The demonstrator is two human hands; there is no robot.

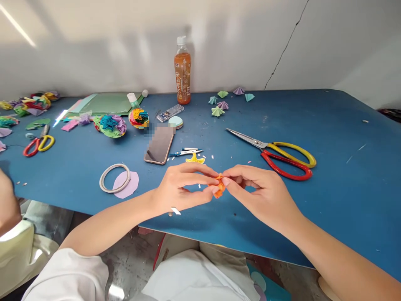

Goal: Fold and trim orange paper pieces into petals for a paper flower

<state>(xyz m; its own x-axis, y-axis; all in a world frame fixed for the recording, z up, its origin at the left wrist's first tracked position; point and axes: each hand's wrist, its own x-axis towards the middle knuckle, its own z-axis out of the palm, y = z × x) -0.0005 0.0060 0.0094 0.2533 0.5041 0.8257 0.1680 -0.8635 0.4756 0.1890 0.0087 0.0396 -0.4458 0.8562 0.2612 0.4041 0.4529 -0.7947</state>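
Between my two hands, over the near edge of the blue table, is a small orange folded paper piece [220,190]. My left hand [184,184] pinches it from the left with thumb and fingers. From the other side, my right hand [261,190] grips its upper right edge between thumb and forefinger. A white strip [176,210] clings to the left wrist. Just beyond my hands lie a yellow folded paper piece [194,159] and a blue pen-like tool [186,153] among white paper scraps.
Large red-and-yellow-handled scissors [266,146] lie to the right. A tape roll [100,184] rests partly on a lilac paper circle [133,184]. Behind are a phone [159,144], colourful paper balls [111,126], an orange drink bottle [182,75] and folded papers [217,111]. Another person's arm [8,205] shows at left.
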